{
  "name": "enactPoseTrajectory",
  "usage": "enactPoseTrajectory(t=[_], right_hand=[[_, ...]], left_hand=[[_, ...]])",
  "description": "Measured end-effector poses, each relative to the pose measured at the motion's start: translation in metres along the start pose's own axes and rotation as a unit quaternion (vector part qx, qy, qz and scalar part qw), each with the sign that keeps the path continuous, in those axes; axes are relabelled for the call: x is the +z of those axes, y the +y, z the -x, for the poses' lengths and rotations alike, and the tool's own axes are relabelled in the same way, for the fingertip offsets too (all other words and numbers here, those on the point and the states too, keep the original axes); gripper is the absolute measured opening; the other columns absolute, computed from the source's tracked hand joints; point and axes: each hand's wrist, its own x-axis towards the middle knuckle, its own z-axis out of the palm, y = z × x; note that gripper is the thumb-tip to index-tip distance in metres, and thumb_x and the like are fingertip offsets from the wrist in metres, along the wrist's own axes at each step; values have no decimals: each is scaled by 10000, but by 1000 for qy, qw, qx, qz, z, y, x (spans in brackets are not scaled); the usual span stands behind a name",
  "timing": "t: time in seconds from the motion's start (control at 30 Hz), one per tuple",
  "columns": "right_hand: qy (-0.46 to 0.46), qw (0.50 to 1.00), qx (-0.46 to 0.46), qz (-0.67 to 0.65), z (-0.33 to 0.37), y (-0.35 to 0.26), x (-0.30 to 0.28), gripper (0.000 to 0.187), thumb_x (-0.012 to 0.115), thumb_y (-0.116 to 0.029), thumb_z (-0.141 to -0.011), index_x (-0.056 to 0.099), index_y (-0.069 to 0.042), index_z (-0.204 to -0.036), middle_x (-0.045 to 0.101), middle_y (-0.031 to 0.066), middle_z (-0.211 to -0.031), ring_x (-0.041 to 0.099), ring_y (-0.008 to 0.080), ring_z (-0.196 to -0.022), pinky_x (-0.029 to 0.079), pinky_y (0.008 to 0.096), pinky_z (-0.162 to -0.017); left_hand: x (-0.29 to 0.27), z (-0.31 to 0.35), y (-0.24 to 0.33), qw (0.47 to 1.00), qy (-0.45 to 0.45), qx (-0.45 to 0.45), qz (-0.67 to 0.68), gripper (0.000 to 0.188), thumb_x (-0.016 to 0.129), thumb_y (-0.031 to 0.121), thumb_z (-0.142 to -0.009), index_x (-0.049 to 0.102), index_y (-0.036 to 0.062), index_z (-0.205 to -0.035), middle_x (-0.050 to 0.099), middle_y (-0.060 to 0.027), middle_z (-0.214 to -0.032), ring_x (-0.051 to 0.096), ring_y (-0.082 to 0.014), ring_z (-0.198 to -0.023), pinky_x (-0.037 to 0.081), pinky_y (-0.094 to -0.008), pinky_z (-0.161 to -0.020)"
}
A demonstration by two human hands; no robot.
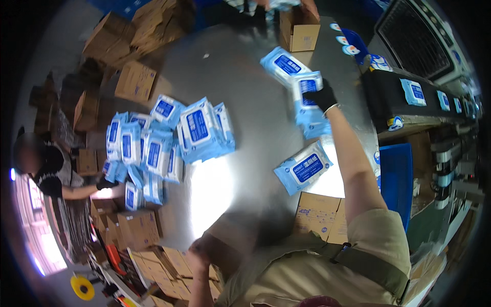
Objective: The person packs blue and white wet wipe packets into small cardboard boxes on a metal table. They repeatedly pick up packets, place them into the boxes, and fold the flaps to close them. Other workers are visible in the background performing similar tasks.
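Note:
My right hand (321, 96), in a black glove, reaches far across the metal table and grips the edge of a blue-and-white pack of wet wipes (308, 84). Another wipes pack (286, 65) touches it on the far side, and more packs (314, 128) lie under or just below it. Nearer to me, a single wipes pack (306, 168) lies flat and tilted. My left hand (198, 256), bare and blurred, is low beside the table's near edge; its fingers are not clear. Left of centre stands a stack of wipes packs (197, 128) next to a loose heap of them (148, 146).
On the right, a black conveyor (388, 97) carries several packs beside a blue bin (396, 174). A co-worker's gloved hand (106, 183) touches the heap at left. Another person handles an open carton (303, 37) at the far side. Cartons (137, 230) surround the table (245, 102).

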Motion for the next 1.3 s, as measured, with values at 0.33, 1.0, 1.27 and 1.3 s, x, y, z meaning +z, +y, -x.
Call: enactPoseTrajectory(t=[0.33,1.0,1.27,1.3], right_hand=[[-448,879,32,159,100,-92,51,1016,795,-503,-470,394,-108,-1315,545,152,-1223,549,294,-1097,427,381,-946],[-155,984,-42,73,222,-176,58,997,806,-244,-517,300,-143,-1370,556,139,-1210,524,304,-1133,432,379,-932],[-24,946,-118,-300,366,-53,82,1244,864,-134,-418,125,-38,-1415,408,103,-1301,399,268,-1210,311,388,-1053],[11,965,-74,-252,369,-50,86,1296,876,-177,-379,112,-37,-1417,390,127,-1325,371,284,-1241,283,393,-1066]], left_hand=[[-20,7,33,993,-51,-97,33,246,547,170,-842,659,34,-1015,672,-172,-880,660,-248,-831,495,-338,-745],[-10,4,-2,998,-28,40,-36,210,485,168,-815,652,101,-924,648,-164,-875,609,-358,-824,477,-438,-747],[-6,5,3,998,-45,22,-35,259,447,209,-848,651,79,-940,639,-187,-899,596,-371,-867,469,-442,-770],[-3,3,7,998,-40,43,-33,260,443,212,-849,648,72,-924,639,-188,-890,595,-373,-865,469,-441,-768]])
